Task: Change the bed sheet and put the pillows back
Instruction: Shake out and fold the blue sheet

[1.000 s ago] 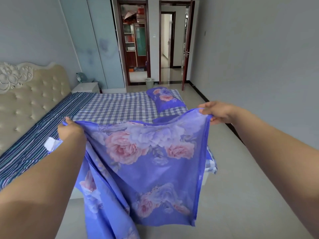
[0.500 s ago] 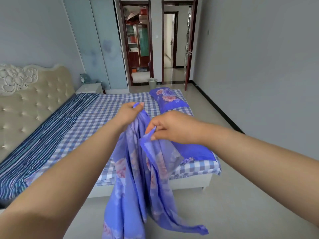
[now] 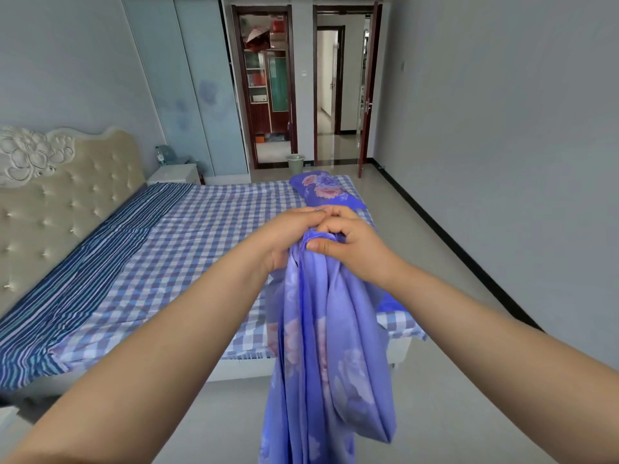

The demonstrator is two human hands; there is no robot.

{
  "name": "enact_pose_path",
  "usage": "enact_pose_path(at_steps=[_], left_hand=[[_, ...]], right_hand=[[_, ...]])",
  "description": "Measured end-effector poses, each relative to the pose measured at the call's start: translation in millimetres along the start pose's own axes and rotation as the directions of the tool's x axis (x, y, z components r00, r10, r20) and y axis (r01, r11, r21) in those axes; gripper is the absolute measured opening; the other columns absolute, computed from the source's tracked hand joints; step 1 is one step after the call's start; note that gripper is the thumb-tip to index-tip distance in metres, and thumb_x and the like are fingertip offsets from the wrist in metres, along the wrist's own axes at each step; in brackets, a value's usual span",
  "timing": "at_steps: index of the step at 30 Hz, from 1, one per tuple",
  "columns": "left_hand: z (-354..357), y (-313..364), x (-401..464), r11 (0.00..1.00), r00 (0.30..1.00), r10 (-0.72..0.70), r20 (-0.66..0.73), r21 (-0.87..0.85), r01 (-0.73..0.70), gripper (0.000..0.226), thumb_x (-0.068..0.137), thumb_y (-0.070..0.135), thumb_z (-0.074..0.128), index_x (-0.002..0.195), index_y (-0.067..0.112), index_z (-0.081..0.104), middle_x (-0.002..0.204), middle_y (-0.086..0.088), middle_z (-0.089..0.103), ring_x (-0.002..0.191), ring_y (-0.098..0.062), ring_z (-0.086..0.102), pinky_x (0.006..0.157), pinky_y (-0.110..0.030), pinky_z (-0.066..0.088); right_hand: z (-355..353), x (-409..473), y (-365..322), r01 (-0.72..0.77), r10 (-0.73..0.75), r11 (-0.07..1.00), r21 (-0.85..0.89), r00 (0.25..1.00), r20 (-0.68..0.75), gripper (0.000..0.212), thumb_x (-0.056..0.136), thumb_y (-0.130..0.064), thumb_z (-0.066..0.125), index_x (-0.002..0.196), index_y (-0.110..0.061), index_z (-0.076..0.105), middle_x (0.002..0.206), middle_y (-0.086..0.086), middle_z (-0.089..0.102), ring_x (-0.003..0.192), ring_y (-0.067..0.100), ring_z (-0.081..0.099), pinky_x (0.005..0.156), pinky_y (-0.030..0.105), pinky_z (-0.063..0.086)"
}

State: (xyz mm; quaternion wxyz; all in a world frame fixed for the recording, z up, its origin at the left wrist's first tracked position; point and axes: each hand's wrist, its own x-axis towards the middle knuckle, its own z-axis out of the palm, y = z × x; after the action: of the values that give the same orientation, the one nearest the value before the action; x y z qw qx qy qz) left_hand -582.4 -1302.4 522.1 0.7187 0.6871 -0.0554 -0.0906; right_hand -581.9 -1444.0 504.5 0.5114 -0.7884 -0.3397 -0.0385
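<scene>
Left hand (image 3: 288,236) and right hand (image 3: 348,246), touching, both pinch the gathered top of the purple floral sheet (image 3: 321,346), fingertips partly buried in folds; it hangs bunched over the bed's (image 3: 167,262) foot edge, lower end cut off.

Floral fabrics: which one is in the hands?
The hanging floral sheet, gripped at its bunched top by both hands; the matching floral pillow lies untouched on the bed.

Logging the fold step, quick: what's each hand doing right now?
Left hand: closed, gripping the top of the floral sheet.
Right hand: closed, pinching the same gathered edge beside it.
</scene>
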Motion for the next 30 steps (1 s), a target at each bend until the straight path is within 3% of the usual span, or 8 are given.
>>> enact_pose_path(at_steps=[4, 7, 11, 15, 19, 22, 26, 30], left_hand=[[4, -4, -3, 0.989, 0.994, -0.11, -0.01, -0.101, 0.108, 0.025, 0.1, 0.026, 0.045, 0.102, 0.01, 0.064, 0.086, -0.011, 0.071, 0.074, -0.017, 0.07, 0.066, -0.026, 0.056], [4, -3, -5, 0.984, 0.984, -0.166, -0.058, -0.068, 0.162, 0.046, 0.092, 0.047, 0.052, 0.113, 0.008, 0.064, 0.103, -0.014, 0.071, 0.095, -0.025, 0.069, 0.087, -0.037, 0.054], [10, -1, -9, 0.98, 0.976, -0.179, -0.121, 0.065, 0.188, 0.057, 0.09, 0.057, 0.048, 0.109, 0.006, 0.065, 0.103, -0.014, 0.071, 0.099, -0.026, 0.068, 0.092, -0.041, 0.052], [13, -10, -12, 0.962, 0.957, -0.273, -0.097, -0.026, 0.272, 0.064, 0.09, 0.063, 0.039, 0.101, 0.006, 0.067, 0.097, -0.014, 0.07, 0.094, -0.027, 0.068, 0.09, -0.041, 0.053], [7, -17, -28, 0.918, 0.958, -0.287, -0.003, -0.286, 0.274, 0.024, 0.095, 0.026, 0.046, 0.105, 0.01, 0.061, 0.091, -0.01, 0.067, 0.084, -0.022, 0.066, 0.079, -0.035, 0.053], [0, -24, -34, 0.888, 0.98, -0.185, -0.07, -0.439, 0.136, 0.046, 0.086, -0.008, 0.037, 0.125, 0.012, 0.049, 0.092, -0.01, 0.061, 0.082, -0.022, 0.064, 0.081, -0.035, 0.051], [7, -26, -35, 0.866, 0.973, -0.045, -0.227, -0.495, -0.076, 0.055, 0.087, -0.018, 0.034, 0.129, 0.015, 0.044, 0.093, -0.015, 0.061, 0.077, -0.024, 0.065, 0.074, -0.037, 0.056], [30, -32, -41, 0.857, 0.984, -0.056, -0.17, -0.513, -0.04, 0.04, 0.087, -0.013, 0.05, 0.12, 0.009, 0.055, 0.089, -0.014, 0.068, 0.071, -0.022, 0.068, 0.065, -0.03, 0.059]], right_hand=[[4, -5, 5, -0.029, 0.027, 0.999, -0.031, 0.998, -0.065, 0.003, 0.084, -0.016, 0.07, 0.086, -0.018, 0.068, 0.119, 0.0, 0.047, 0.104, -0.008, 0.047, 0.091, 0.002, 0.033], [4, -9, 1, -0.055, 0.051, 0.998, -0.031, 0.991, -0.12, 0.004, 0.085, -0.018, 0.069, 0.082, -0.019, 0.067, 0.106, -0.005, 0.049, 0.095, -0.009, 0.048, 0.082, -0.001, 0.032], [2, -9, -6, -0.145, 0.143, 0.988, -0.044, 0.989, -0.047, 0.02, 0.087, -0.021, 0.068, 0.076, -0.005, 0.066, 0.073, 0.005, 0.06, 0.069, 0.003, 0.05, 0.067, 0.017, 0.039], [-9, -12, -4, -0.311, 0.311, 0.95, -0.022, 0.95, -0.006, 0.036, 0.086, -0.021, 0.069, 0.055, -0.015, 0.053, 0.047, -0.014, 0.043, 0.046, 0.002, 0.038, 0.052, 0.017, 0.029], [-10, -29, 13, -0.336, 0.349, 0.932, 0.137, 0.933, -0.089, 0.033, 0.087, -0.019, 0.068, 0.057, -0.014, 0.054, 0.052, -0.012, 0.046, 0.051, 0.002, 0.038, 0.057, 0.02, 0.032], [-4, -42, 19, -0.275, 0.325, 0.923, 0.268, 0.931, -0.165, 0.026, 0.087, -0.018, 0.068, 0.071, 0.001, 0.061, 0.068, 0.006, 0.047, 0.067, 0.016, 0.039, 0.066, 0.028, 0.033], [-3, -52, 4, -0.175, 0.221, 0.918, 0.355, 0.971, -0.094, 0.028, 0.087, -0.011, 0.065, 0.063, -0.025, 0.069, 0.064, -0.011, 0.059, 0.066, 0.004, 0.05, 0.071, 0.021, 0.041], [4, -52, -9, -0.045, 0.078, 0.935, 0.351, 0.994, -0.082, 0.019, 0.084, -0.007, 0.067, 0.074, -0.023, 0.07, 0.075, -0.013, 0.065, 0.074, 0.0, 0.059, 0.08, 0.017, 0.045]])
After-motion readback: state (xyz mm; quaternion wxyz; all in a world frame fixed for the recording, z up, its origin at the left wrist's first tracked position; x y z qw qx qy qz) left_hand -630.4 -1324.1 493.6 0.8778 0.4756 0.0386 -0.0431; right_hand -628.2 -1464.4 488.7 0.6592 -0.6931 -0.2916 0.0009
